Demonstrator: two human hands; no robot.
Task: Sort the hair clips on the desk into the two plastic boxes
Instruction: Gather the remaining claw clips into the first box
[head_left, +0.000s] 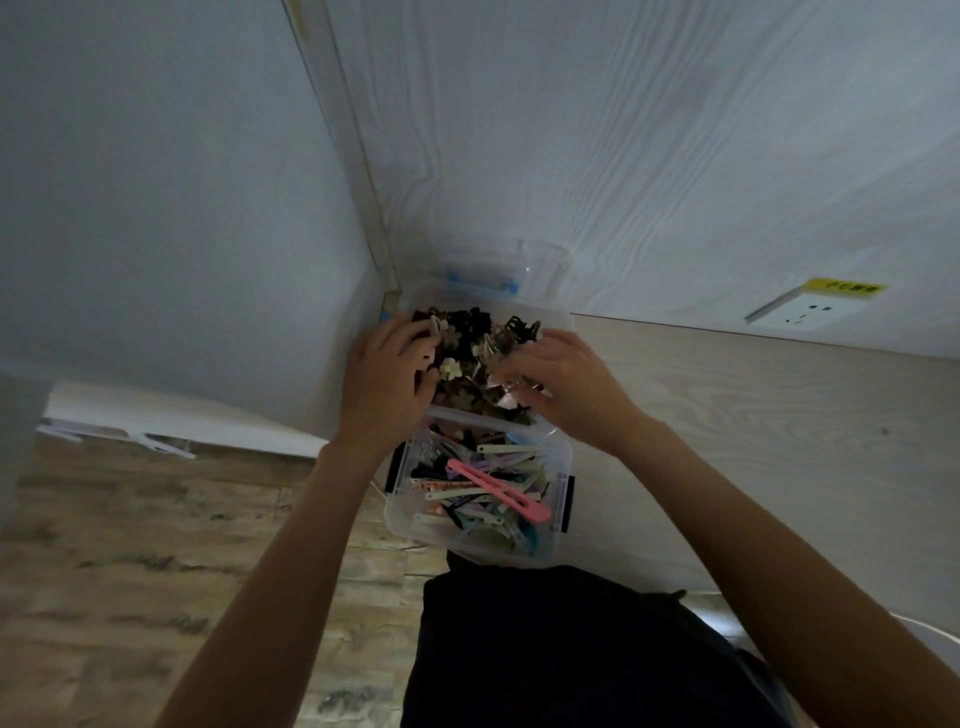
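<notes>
Two clear plastic boxes stand end to end in the desk's left corner. The far box (558, 319) is heaped with dark claw clips (470, 358), brown, black and cream. The near box (561, 467) has black latches and holds flat snap clips, with a long pink clip (498, 488) on top. My left hand (384, 384) lies on the far box's left side, fingers curled into the pile. My right hand (561, 384) rests on the right side of the pile, fingers bent among the claw clips. Whether either hand grips a clip is hidden.
A clear lid with blue latches (498, 275) leans against the wall behind the far box. The pale wooden desk (753, 426) stretches to the right. A wall socket (800, 314) with a yellow label sits at right. Wooden floor (130, 545) lies left; dark clothing (561, 649) is below.
</notes>
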